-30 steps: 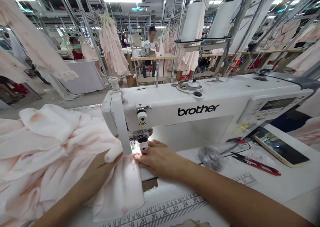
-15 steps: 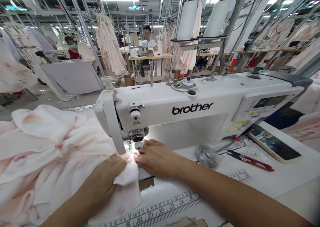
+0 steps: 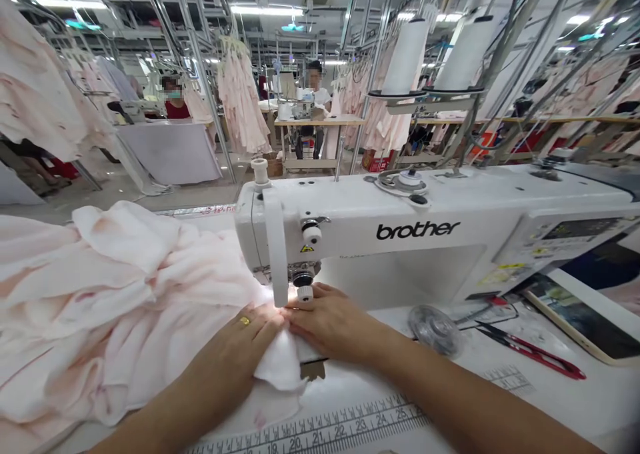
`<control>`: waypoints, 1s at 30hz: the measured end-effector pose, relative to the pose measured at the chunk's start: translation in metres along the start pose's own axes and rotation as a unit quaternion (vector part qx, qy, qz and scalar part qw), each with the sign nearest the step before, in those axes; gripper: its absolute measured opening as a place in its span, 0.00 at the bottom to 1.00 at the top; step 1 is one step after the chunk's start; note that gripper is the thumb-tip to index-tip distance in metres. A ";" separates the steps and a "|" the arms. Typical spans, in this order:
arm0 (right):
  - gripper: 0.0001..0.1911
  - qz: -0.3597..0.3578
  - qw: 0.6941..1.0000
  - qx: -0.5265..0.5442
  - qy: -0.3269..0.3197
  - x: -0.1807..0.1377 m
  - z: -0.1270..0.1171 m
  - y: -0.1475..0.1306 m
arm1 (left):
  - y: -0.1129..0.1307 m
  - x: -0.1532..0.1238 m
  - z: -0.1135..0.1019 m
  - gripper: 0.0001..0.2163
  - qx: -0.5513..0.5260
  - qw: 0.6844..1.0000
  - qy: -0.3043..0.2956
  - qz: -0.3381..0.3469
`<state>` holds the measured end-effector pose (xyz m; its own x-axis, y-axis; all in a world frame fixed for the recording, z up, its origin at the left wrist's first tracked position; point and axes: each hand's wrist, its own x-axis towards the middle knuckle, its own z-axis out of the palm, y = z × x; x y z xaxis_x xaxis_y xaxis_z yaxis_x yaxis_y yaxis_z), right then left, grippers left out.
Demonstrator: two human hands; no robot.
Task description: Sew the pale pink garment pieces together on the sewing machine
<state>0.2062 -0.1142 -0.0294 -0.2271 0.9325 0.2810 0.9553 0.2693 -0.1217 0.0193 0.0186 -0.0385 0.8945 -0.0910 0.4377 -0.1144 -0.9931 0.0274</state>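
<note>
A white Brother sewing machine [image 3: 425, 231] stands across the table. A heap of pale pink fabric [image 3: 110, 294] lies left of its needle. My left hand [image 3: 235, 357], with a gold ring on one finger, lies flat on the fabric just left of the presser foot [image 3: 303, 293], fingers stretched out. My right hand [image 3: 333, 324] rests palm down on the fabric's white edge right of the needle, fingers together and extended toward the foot. Both hands press the cloth against the machine bed under the lit needle area.
Red-handled thread snips [image 3: 535, 354] and a clear bobbin disc [image 3: 434, 327] lie on the table to the right, beside a phone [image 3: 585, 321]. A printed ruler [image 3: 320, 431] runs along the front edge. Thread cones [image 3: 407, 54] stand behind; other people sit at far tables among hanging garments.
My left hand has come out from under the fabric fold and now lies flat on top beside the presser foot. The view has shifted to the left; my right hand has stayed by the needle.
</note>
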 end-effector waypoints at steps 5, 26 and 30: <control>0.09 -0.011 1.000 -0.023 0.004 0.000 0.000 -0.001 | -0.003 -0.005 0.004 0.25 -0.007 1.000 -0.020 0.003; 0.06 0.066 0.998 -0.014 -0.014 0.002 -0.006 -0.012 | -0.010 -0.005 0.002 0.25 -0.029 1.000 -0.004 -0.004; 0.06 0.096 0.995 -0.009 -0.022 0.000 -0.004 -0.012 | -0.019 -0.005 0.006 0.25 -0.021 0.999 -0.017 -0.028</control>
<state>0.1949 -0.1182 -0.0239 -0.0487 0.9761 0.2118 0.9850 0.0821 -0.1515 0.0195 0.0374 -0.0469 0.9142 -0.0387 0.4035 -0.0810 -0.9928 0.0883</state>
